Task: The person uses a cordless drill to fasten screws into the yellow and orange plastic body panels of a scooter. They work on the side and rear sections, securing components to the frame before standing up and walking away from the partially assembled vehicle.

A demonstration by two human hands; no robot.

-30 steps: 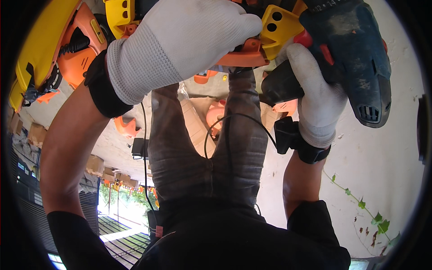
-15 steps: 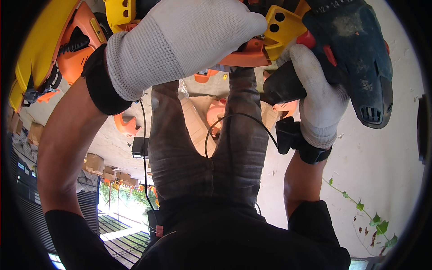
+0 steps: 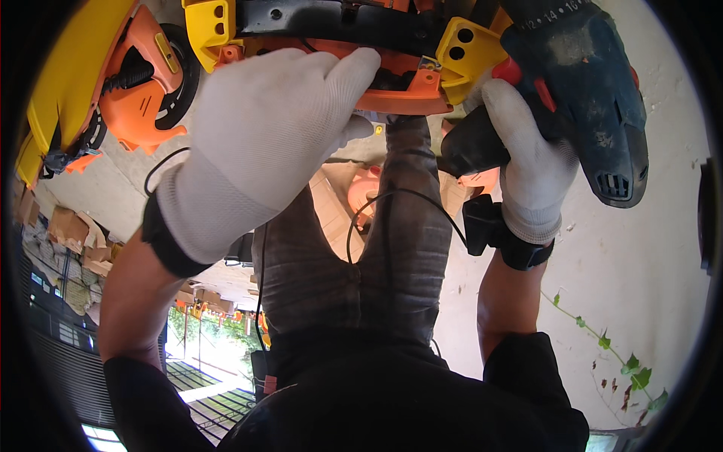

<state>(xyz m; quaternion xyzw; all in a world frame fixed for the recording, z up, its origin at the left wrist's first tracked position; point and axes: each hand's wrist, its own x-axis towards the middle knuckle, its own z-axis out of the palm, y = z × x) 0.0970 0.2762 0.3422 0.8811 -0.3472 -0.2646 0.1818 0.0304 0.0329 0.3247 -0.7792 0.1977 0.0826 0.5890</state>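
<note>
Since the earlier frame, the left hand (image 3: 260, 128) has drawn back and to the left, exposing a black bar (image 3: 331, 21) and more of the orange plastic housing (image 3: 403, 99). The right hand (image 3: 533, 169) and its cordless drill (image 3: 584, 83) have shifted only slightly.

Hands: apart, both in white knitted gloves. The right is clamped on the handle of the drill, one gloved digit lying close to the red trigger. The chuck end of the drill points toward the upper edge of the view and is cut off there. The left lies over the left part of the housing's near edge; its fingertips are partly hidden, so it cannot be told whether they are closed on anything.

Workpiece: the housing sits at the top of the view, above the knees of the grey-brown trousers (image 3: 301, 275), with the bar running along its far edge. A yellow bracket with two dark holes (image 3: 465, 56) stands at the right end, just beside the drill; a matching yellow bracket (image 3: 211, 32) stands at the left end.

Surroundings: to the left, a yellow panel (image 3: 68, 83) beside an orange moulded part (image 3: 132, 113) and a black wheel (image 3: 192, 90); behind these, cardboard boxes (image 3: 69, 230); lower right, a green vine (image 3: 636, 373) against a pale surface (image 3: 640, 264)
</note>
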